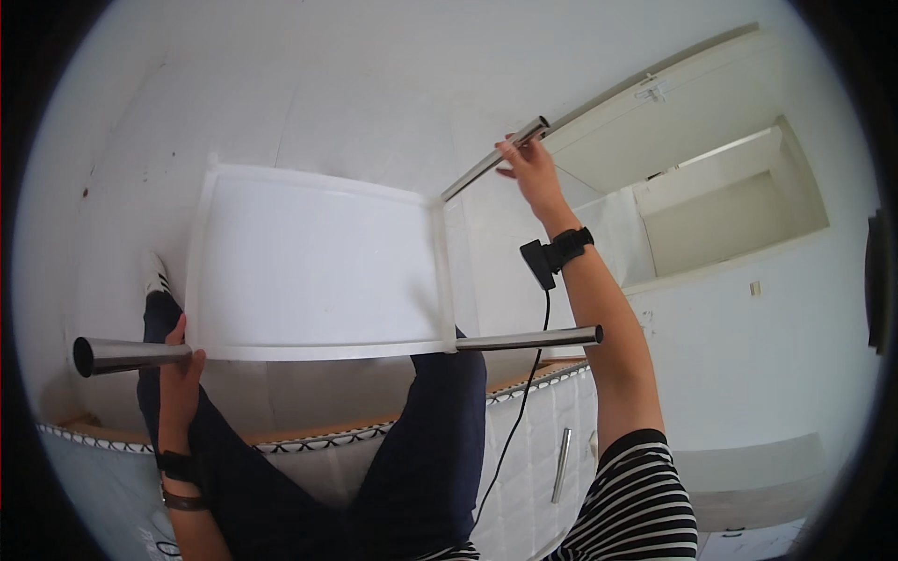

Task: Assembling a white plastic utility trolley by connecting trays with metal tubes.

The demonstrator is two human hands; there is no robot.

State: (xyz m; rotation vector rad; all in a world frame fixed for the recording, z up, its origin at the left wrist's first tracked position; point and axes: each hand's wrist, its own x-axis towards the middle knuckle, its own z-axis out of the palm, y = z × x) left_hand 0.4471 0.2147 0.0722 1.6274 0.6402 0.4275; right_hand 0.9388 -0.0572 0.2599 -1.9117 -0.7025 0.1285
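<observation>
A white rectangular shelf panel (323, 262) with a raised rim lies in front of me, by my knees. Shiny metal tubes stick out from three of its corners: the near left tube (126, 355), the near right tube (528, 340) and the far right tube (477, 174). My left hand (181, 379) is closed around the panel's near left corner, where the tube meets it. With my right hand (531, 173) I grip the far right tube close to its free end; part of the fingers is hidden behind it.
A loose metal tube (561, 466) lies on the white quilted bedding (524, 439) under me. A black device on my right wrist trails a cable (513, 430) past the near right tube. A door (673, 103) stands at the far right.
</observation>
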